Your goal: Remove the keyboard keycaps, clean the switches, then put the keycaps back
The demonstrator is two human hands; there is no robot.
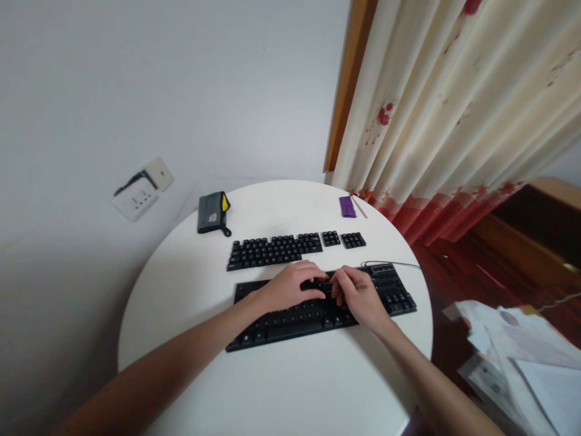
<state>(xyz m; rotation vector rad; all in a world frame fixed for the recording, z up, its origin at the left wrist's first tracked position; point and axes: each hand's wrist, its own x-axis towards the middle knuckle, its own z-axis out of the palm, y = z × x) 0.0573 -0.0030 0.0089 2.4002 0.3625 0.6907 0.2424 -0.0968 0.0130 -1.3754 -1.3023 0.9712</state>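
Left hand and right hand side by side on the upper rows of a black keyboard, fingertips meeting over the middle keys. Left grip: fingers curled down onto the keys; clamped on anything or not, cannot tell. Right grip: fingers drawn close together at a dark spot among the keys, just beside the left fingertips; closed on a key or only touching, cannot tell either.

Keyboard directly under both grips, flat on a round white bench, set a little askew. Thin cable just beyond the right grip, at the keyboard's far right corner.

Beyond both grips, apart from the keyboard: loose key caps laid out in rows, with two smaller blocks of caps to their right. Farther beyond the left grip, near the bench's far edge, a grey pouch with a yellow patch. Farther beyond the right grip, a small purple thing with a thin stick just beside it. Well to the right of the right grip, off the bench, a heap of papers.
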